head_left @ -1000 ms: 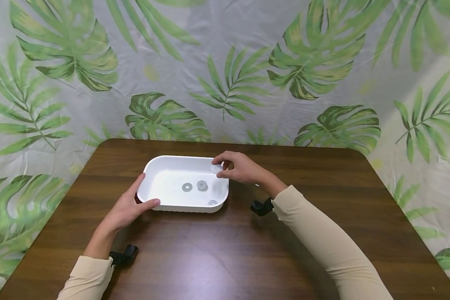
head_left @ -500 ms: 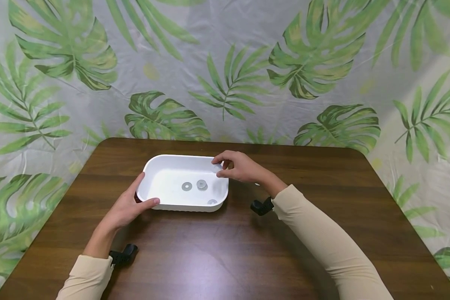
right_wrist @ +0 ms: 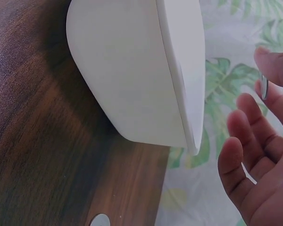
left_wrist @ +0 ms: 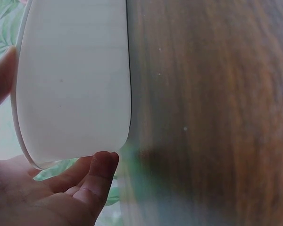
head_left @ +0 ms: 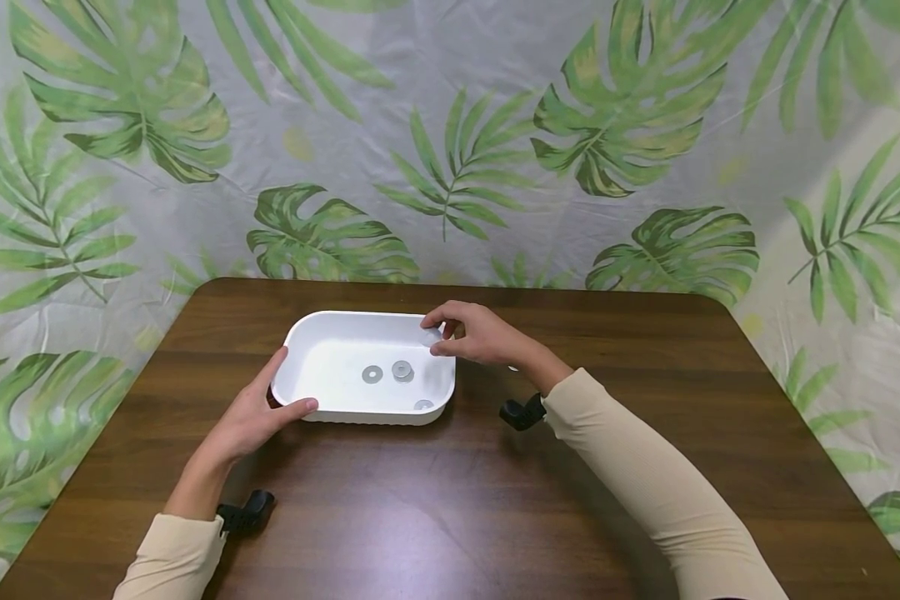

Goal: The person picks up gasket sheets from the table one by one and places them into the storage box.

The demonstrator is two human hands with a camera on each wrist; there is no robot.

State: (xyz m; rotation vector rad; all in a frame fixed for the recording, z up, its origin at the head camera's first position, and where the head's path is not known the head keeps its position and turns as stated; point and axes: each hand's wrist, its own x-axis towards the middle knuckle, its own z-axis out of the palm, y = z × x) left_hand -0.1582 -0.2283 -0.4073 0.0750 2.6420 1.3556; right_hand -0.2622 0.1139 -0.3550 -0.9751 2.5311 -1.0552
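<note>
The right hand (head_left: 480, 333) is pinching a held washer (head_left: 429, 337) between thumb and forefinger, the two tips being clamped on its flat sides. The disc is hanging over the far right corner of a white tray (head_left: 322, 367), its lower part reaching in front of the pale inner wall. The left hand (head_left: 251, 417) is gripping the tray's left end, its thumb lying over the near left corner of the rim. The tray is standing on the tabletop (head_left: 645, 400), left of the middle and close to the far edge. On its floor, right of centre, a single washer (head_left: 372, 374) is lying flat beside what is looking like a small stack of washers (head_left: 402, 371). Another piece, a corner washer (head_left: 423, 405), is lying in the near right corner, partly hidden by the near wall.

The right wrist view is showing the held washer edge-on, with the other fingers bending loosely, apart from the tray. It is also showing a loose disc (right_wrist: 100, 220) on the tabletop, which the right wrist is partly covering in the head view. The left wrist view alone is revealing a left fingertip (left_wrist: 104, 164) pressing against the tray's outer end wall.
</note>
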